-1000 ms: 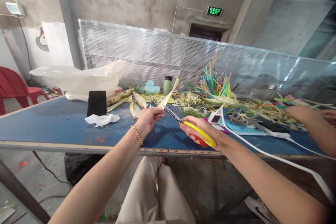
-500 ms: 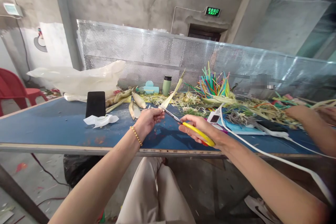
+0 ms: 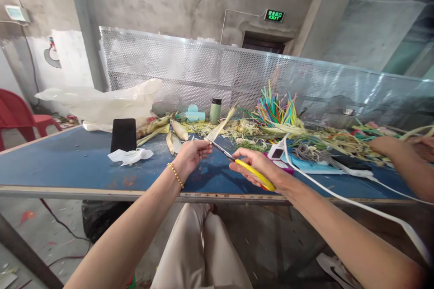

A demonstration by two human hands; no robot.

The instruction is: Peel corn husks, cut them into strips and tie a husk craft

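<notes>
Between the closed fingers of my left hand [image 3: 193, 153] is the lower end of a pale corn husk [image 3: 222, 125], its tip slanting up to the right. My right hand [image 3: 256, 166] grips a pair of scissors [image 3: 256, 175] with yellow handles. The metal blades reach left to the base of the husk, close to my left fingertips. Whether the blades are parted is hard to see. Just beyond my left hand, pale husk-wrapped pieces [image 3: 179, 130] lie on the blue table [image 3: 81, 167].
Husk scraps [image 3: 249, 133] spread along the back, near colourful pipe cleaners [image 3: 275, 108] and a green bottle [image 3: 215, 111]. A black phone [image 3: 124, 134] stands behind white tissue [image 3: 130, 156]. A white cable [image 3: 325, 185] crosses near my right arm. Another person's hands [image 3: 389, 146] work at far right.
My right hand and the scissors have shifted very slightly left. The husk's upper end has dipped a little. My left hand stays in place.
</notes>
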